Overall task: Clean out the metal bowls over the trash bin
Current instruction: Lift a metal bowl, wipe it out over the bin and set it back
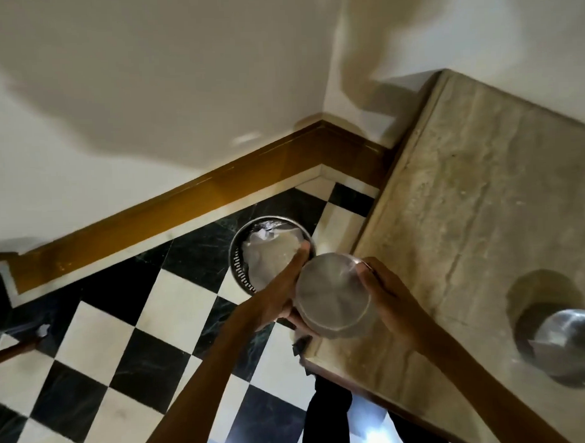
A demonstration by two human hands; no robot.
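I hold a metal bowl (333,296) turned upside down, its flat bottom facing me, just right of and nearer than the round metal trash bin (239,269) on the floor. The bin holds a white liner and crumpled paper. My right hand (383,294) grips the bowl's right side. My left hand (283,288) reaches along the bowl's left edge, fingers stretched toward the bin and under the rim; what those fingers do inside the bowl is hidden. A second metal bowl (567,347) sits upside down on the marble table at the right.
The beige marble table (482,198) fills the right side, its corner just below the held bowl. Black-and-white checkered floor tiles (123,359) spread to the left. A brown baseboard (184,205) and white walls meet in a corner behind the bin.
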